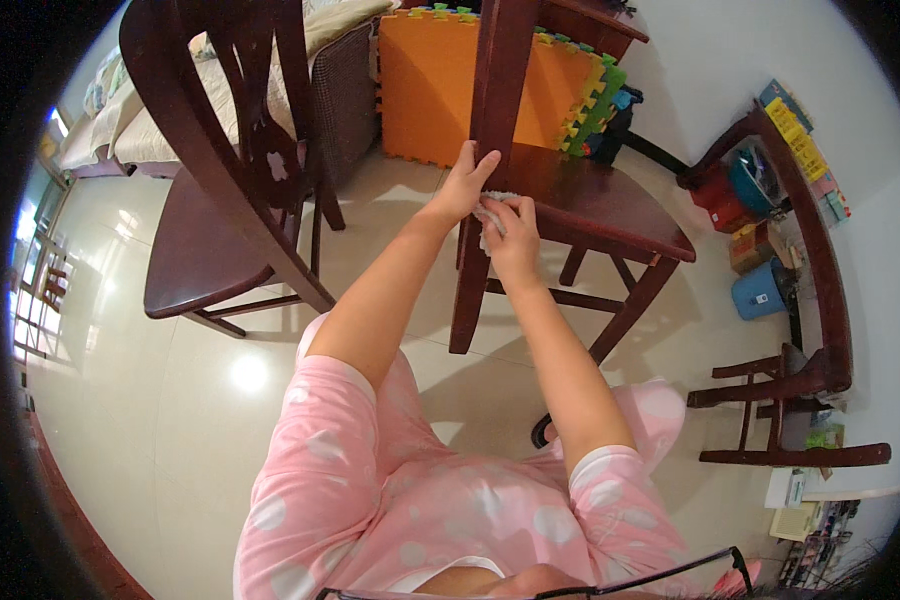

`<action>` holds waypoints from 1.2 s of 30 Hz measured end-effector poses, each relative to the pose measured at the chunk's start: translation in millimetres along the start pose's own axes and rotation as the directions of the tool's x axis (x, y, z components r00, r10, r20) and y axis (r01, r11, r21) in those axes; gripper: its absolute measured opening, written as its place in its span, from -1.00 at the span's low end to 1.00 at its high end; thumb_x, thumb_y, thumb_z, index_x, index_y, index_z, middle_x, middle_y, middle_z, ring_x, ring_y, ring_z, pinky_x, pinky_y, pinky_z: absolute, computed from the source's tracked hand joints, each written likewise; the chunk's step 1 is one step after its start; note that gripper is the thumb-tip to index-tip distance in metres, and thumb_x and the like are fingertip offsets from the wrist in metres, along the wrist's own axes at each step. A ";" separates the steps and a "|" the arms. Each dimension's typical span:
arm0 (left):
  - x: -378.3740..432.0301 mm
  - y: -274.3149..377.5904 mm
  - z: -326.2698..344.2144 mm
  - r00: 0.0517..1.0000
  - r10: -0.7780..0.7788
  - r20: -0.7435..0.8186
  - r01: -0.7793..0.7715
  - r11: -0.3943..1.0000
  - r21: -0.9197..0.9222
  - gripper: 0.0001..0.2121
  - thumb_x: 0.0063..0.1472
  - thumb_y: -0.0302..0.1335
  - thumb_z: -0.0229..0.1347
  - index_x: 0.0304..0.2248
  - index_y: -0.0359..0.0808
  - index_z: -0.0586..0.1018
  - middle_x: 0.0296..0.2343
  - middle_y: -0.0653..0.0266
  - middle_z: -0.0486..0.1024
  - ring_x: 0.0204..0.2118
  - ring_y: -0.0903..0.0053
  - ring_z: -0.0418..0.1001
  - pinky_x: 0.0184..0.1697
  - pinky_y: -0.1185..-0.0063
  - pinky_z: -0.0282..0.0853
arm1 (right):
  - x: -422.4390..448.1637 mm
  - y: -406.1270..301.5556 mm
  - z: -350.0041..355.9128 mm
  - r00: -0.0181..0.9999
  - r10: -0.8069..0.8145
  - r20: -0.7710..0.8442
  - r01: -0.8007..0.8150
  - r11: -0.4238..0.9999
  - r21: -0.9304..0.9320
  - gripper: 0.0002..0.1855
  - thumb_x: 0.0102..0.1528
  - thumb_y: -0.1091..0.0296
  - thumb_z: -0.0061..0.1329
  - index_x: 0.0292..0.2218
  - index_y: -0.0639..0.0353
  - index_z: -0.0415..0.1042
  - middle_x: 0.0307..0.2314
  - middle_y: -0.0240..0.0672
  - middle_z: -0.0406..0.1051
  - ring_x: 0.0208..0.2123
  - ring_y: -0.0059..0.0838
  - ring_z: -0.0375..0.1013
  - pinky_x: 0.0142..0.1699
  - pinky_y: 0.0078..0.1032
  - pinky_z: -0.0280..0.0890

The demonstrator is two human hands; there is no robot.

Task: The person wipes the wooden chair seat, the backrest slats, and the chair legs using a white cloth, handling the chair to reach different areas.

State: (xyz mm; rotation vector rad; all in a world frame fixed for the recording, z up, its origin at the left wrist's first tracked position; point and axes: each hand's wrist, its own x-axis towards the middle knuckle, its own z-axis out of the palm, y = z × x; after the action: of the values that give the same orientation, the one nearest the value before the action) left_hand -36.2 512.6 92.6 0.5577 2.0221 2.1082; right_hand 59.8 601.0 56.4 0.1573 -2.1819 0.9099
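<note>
A dark red-brown wooden chair (585,184) stands before me, its back post (501,82) rising towards the camera. My left hand (465,182) grips that post just above seat height, with the thumb and a finger showing. A pale, crumpled cloth (495,201) is bunched in my right hand (514,240), which presses it to the chair where the post meets the seat. My right fingers partly cover the cloth. The two hands are close together, the left one slightly higher in the picture.
A second wooden chair (210,240) stands to the left. Orange foam mats (427,90) lean upright behind the chairs, beside a sofa (345,97). To the right are a wooden table frame (832,300), a blue bin (757,292), a red container (720,202) and a stool (757,412).
</note>
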 end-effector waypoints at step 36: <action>4.3 -16.8 17.7 0.991 0.099 -0.093 -0.103 0.994 -0.030 -0.52 0.26 -0.23 -0.13 0.01 -0.44 0.15 -0.08 0.02 0.30 -0.02 0.30 0.26 0.02 0.51 0.13 | -244.0 74.9 26.7 0.771 0.022 0.637 0.244 0.913 -0.327 -0.91 -0.06 0.41 -0.08 -0.42 0.07 0.41 -0.43 -0.30 0.29 -0.34 -0.30 0.35 -0.31 -0.33 0.28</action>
State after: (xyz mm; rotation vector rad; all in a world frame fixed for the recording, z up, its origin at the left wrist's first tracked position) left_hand -35.7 531.7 76.8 0.5799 2.0413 2.2620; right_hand 188.8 599.1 -165.5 0.4487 -2.8960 0.3372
